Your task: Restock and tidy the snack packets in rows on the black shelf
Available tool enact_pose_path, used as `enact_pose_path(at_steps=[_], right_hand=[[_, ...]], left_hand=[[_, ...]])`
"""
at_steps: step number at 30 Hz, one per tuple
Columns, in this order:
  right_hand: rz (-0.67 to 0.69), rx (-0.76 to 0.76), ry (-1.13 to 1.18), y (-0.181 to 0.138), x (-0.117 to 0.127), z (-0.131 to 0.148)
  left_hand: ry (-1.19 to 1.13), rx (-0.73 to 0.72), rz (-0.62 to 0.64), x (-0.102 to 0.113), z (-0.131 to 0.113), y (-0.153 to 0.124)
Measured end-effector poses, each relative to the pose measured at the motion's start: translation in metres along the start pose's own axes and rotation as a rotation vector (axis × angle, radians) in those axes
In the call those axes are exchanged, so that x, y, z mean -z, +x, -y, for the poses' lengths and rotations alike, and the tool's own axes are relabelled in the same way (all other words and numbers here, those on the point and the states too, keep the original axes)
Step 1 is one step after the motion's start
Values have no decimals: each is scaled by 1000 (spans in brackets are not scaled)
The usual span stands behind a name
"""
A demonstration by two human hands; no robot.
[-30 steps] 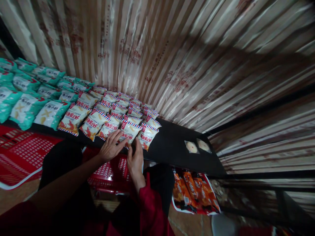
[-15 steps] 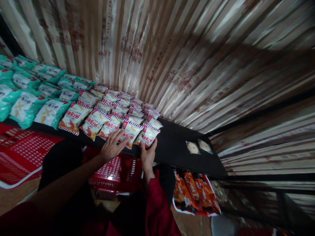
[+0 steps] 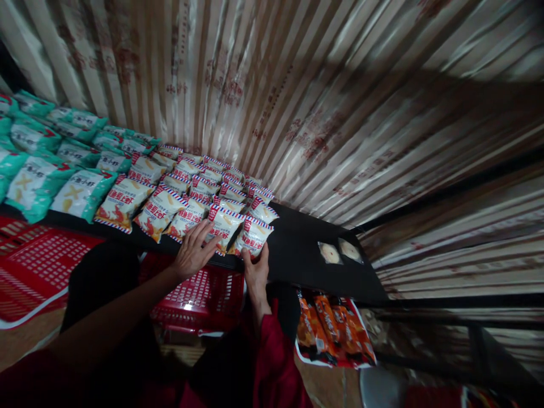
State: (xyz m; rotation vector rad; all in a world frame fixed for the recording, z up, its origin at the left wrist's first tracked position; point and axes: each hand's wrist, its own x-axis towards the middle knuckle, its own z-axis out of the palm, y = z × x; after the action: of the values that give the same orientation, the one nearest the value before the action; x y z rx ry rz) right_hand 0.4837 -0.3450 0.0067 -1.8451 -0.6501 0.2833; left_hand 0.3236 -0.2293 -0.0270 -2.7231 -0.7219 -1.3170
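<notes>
My left hand [image 3: 193,255] lies with fingers stretched out across the lower part of a white snack bag [image 3: 223,221] in the front row. Beside it, my right hand [image 3: 256,275] holds the bottom of the rightmost snack bag [image 3: 254,233], thumb on its left and fingers on its right. Both bags have red lettering and a striped top edge. More bags of the same kind, such as the front snack bag [image 3: 123,201], lean in close rows to the left and behind.
Teal snack bags [image 3: 80,192] fill the left of the black table [image 3: 293,243]. Two round wrapped items [image 3: 330,253] lie toward its right end. Red baskets [image 3: 51,255] stand below, one holding orange packets [image 3: 327,320]. A pleated curtain [image 3: 263,85] hangs behind.
The view has shifted slightly, moving the scene a little left. Both hands stay at the same two front bags; the rightmost bag looks slightly more upright.
</notes>
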Motion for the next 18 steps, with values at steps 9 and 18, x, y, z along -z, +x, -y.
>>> enact_pose_path(at_steps=[9,18], right_hand=[[-11,-3,-49,-1,-4,-1],[-52,5,-21,-2,-9,-3]], left_hand=[[29,-61,37,0,-1,3],[13,-79,-16,0,-1,3]])
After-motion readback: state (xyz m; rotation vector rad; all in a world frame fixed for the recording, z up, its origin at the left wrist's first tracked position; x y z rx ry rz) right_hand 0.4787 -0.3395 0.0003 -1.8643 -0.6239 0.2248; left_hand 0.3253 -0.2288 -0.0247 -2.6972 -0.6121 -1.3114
